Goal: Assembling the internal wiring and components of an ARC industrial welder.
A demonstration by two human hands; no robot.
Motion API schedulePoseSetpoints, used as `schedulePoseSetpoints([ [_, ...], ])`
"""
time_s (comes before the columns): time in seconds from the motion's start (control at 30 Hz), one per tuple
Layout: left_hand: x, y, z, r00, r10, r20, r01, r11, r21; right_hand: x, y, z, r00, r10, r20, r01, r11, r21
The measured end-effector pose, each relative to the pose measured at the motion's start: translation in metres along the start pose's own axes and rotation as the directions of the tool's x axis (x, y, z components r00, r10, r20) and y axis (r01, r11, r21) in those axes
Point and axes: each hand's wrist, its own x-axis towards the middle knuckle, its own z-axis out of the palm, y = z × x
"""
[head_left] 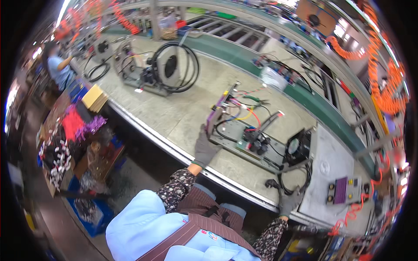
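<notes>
In the middle of the bench sits an open metal chassis (235, 145) with its inner parts exposed. It has a purple upright front panel (213, 116), black round capacitors (261, 148), a black fan (298, 147) and red, yellow and blue wires (250, 114). My left hand (205, 148), in a grey glove, grips the lower edge of the purple panel. My right hand (289, 202), also gloved, is at the bench's near edge, closed around a looped black cable (283, 185) beside the fan end. Its fingertips are partly hidden. Green-handled pliers (254, 99) lie behind the chassis.
Another chassis with a coiled black cable (176, 67) stands farther left. At right are a white sheet-metal panel (333, 156) and a purple-and-grey box (345, 190). A green conveyor strip (222, 50) runs behind. Orange coiled hoses (379, 82) hang at right. A co-worker (58, 65) is far left.
</notes>
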Motion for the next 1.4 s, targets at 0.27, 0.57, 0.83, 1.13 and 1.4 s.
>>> schedulePoseSetpoints([
  [0.27,0.007,0.004,-0.008,0.997,-0.035,0.069,0.033,0.999,0.033,0.012,0.005,0.007,0.998,0.028,0.059,-0.025,0.998,-0.051],
  [0.57,0.055,-0.013,0.035,0.996,-0.082,0.035,0.071,0.969,0.235,0.088,-0.031,0.045,0.995,-0.064,-0.075,0.069,0.996,0.059],
  [0.83,0.092,-0.052,0.004,0.977,0.068,0.202,-0.032,0.984,-0.178,0.130,0.012,0.004,0.848,0.313,-0.428,-0.137,0.910,0.392],
  [1.13,-0.001,-0.016,-0.009,0.968,0.068,0.242,-0.036,0.990,-0.135,0.158,0.198,-0.099,0.625,0.716,-0.310,-0.464,0.661,0.590],
  [1.4,-0.010,0.050,-0.011,0.890,0.325,0.320,-0.274,0.942,-0.193,0.143,0.205,-0.098,0.837,0.400,-0.374,-0.216,0.869,0.446],
])
